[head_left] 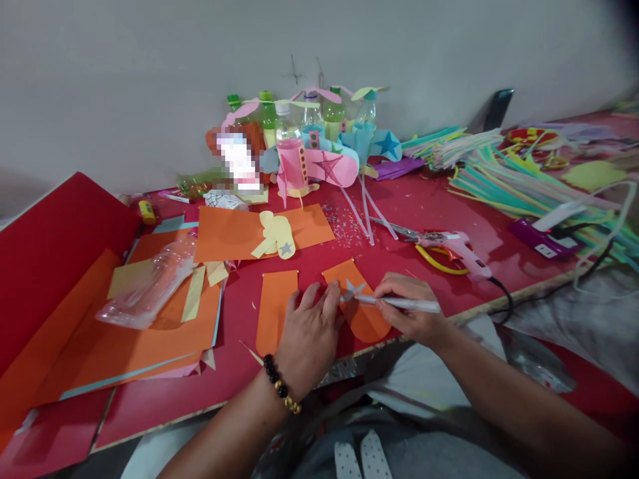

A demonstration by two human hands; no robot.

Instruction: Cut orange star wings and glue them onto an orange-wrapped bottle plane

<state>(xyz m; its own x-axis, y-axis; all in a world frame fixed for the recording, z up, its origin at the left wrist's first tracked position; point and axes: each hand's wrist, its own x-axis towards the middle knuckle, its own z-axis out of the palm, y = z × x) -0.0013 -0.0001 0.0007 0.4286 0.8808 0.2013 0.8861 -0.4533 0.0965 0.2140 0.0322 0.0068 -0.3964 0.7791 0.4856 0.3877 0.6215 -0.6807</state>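
My right hand (412,309) is closed around a pale pen (407,304), its tip at a grey star (353,290) on a round-ended orange paper piece (367,319). My left hand (314,326) lies with fingers spread, fingertips at the left edge of that piece, and partly covers a second orange piece (274,299). Above them, a wide orange strip (224,233) lies on the red table with pale yellow cut-outs (273,233) on it, one bearing a grey star.
Decorated bottles (292,159) stand by the wall. A pink glue gun (464,249) and scissors (432,259) lie right, near a purple power strip (542,241) and pipe cleaners (504,179). Stacked orange sheets (170,346) and a clear plastic bottle (150,286) lie left.
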